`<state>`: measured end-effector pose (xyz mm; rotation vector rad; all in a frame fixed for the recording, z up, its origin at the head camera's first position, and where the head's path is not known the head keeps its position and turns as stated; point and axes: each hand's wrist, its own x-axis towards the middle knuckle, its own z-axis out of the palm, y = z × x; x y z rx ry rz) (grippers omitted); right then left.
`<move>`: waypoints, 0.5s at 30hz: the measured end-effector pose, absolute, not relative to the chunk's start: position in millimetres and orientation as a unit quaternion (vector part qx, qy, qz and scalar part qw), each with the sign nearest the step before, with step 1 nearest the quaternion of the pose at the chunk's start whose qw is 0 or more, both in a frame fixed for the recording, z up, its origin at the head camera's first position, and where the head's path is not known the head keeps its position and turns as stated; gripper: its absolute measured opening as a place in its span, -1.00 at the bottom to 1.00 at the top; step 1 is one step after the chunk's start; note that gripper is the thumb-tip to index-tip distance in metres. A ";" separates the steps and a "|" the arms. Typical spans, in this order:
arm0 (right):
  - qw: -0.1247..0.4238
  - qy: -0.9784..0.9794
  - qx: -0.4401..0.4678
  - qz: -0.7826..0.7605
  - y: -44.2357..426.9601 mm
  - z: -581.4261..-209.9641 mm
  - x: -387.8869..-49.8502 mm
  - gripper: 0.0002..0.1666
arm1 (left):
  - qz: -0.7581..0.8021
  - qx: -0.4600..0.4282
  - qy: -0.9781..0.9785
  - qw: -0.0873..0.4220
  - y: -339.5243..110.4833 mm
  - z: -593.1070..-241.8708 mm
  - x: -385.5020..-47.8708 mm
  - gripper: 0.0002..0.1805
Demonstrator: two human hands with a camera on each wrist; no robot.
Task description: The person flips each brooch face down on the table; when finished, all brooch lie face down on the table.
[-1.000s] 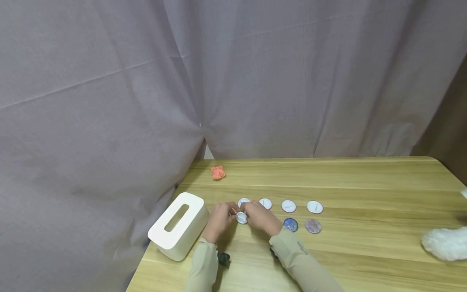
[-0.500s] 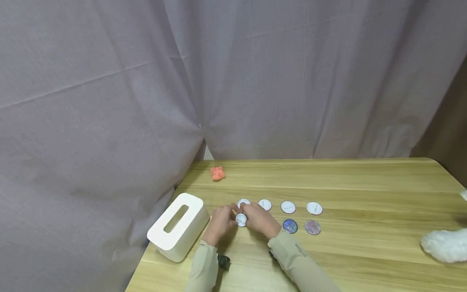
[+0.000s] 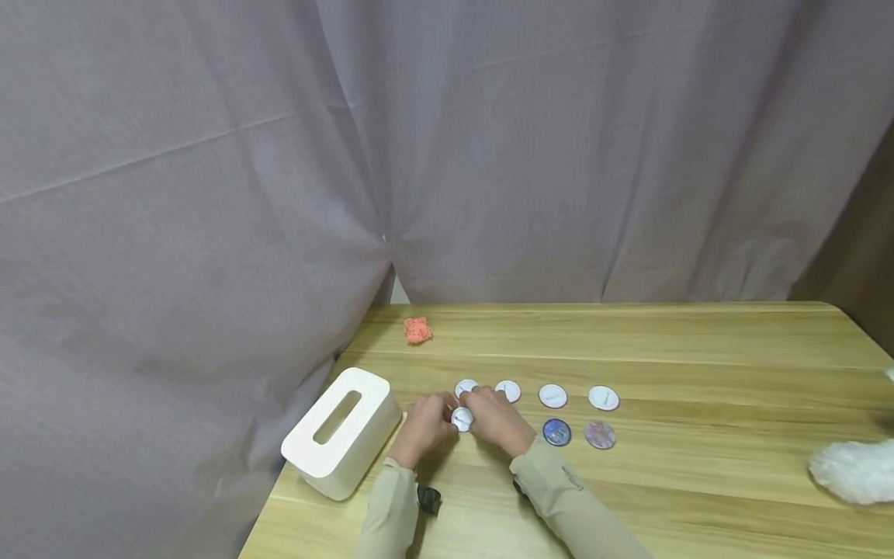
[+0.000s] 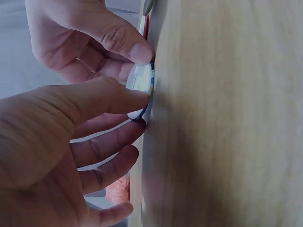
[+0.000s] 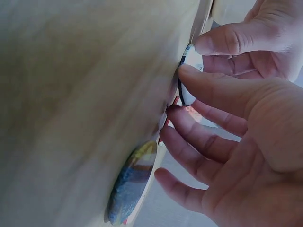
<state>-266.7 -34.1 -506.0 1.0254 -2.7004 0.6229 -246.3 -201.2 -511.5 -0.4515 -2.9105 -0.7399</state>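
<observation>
A round badge (image 3: 462, 419), white back up, lies between the two hands at the table's front left part. My left hand (image 3: 422, 425) pinches its left edge, thumb on the white face and a finger at the rim in the left wrist view, where the badge (image 4: 140, 84) shows a blue edge. From the other side my right hand (image 3: 497, 418) holds the badge (image 5: 190, 71) by its rim with thumb and fingers. Just behind the hands lie a white badge (image 3: 466, 387), partly covered, and another white badge (image 3: 509, 390).
Farther right lie two white badges (image 3: 552, 396) (image 3: 604, 397), a blue badge (image 3: 556, 432) and a pinkish badge (image 3: 600, 435). A white tissue box (image 3: 342, 435) stands left of the hands. An orange bundle (image 3: 417, 330) is near the back edge, a white fluffy thing (image 3: 854, 471) at right.
Both hands remain around the same badge, which has shifted very slightly toward the front. The fingers have changed their hold a little; the other badges lie as before.
</observation>
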 end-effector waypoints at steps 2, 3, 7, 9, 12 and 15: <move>0.082 -0.915 0.340 0.201 -34.6 -506.0 -266.2 -0.71 | -0.245 -0.146 -0.957 0.045 -200.6 -512.1 -246.1 -0.72; 0.077 -0.917 0.338 0.196 -34.8 -505.8 -265.9 -0.73 | -0.246 -0.145 -0.958 0.042 -200.3 -512.5 -246.1 -0.73; 0.065 -0.925 0.331 0.175 -35.0 -506.2 -265.0 -0.78 | -0.243 -0.143 -0.959 0.034 -199.0 -514.1 -246.7 -0.80; 0.061 -0.927 0.329 0.168 -34.9 -506.5 -265.1 -0.79 | -0.237 -0.145 -0.960 0.037 -198.7 -514.8 -247.5 -0.82; 0.059 -0.928 0.328 0.165 -34.6 -506.7 -265.8 -0.77 | -0.228 -0.146 -0.962 0.038 -198.6 -515.2 -248.9 -0.84; 0.057 -0.926 0.332 0.168 -34.0 -506.9 -267.2 -0.77 | -0.232 -0.146 -0.961 0.040 -198.6 -514.4 -249.8 -0.85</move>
